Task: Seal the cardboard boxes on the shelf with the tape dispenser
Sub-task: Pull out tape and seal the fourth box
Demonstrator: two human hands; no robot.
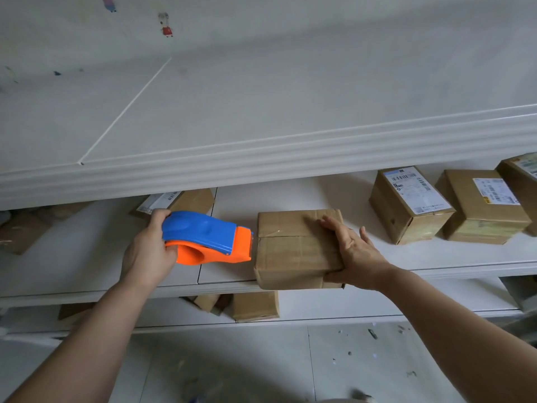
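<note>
White shelf (87, 257): brown cardboard box (293, 245) overhangs its front edge. Blue-and-orange plastic tape dispenser (206, 237), gripped by left hand (148, 254), meets the box's left side. Right hand (354, 251) clamps the corner, fingers flat on top, thumb on the front. Risk: the dispenser's push skews the box and the tape misses the seam.

A small cartoon sticker in a red dress (166, 25) sits on the pale white wall (276, 39), with a blue-and-pink sticker (109, 3) up left of it. Below, the pale grey tiled floor (232, 362) carries scattered dark specks (372, 334).
</note>
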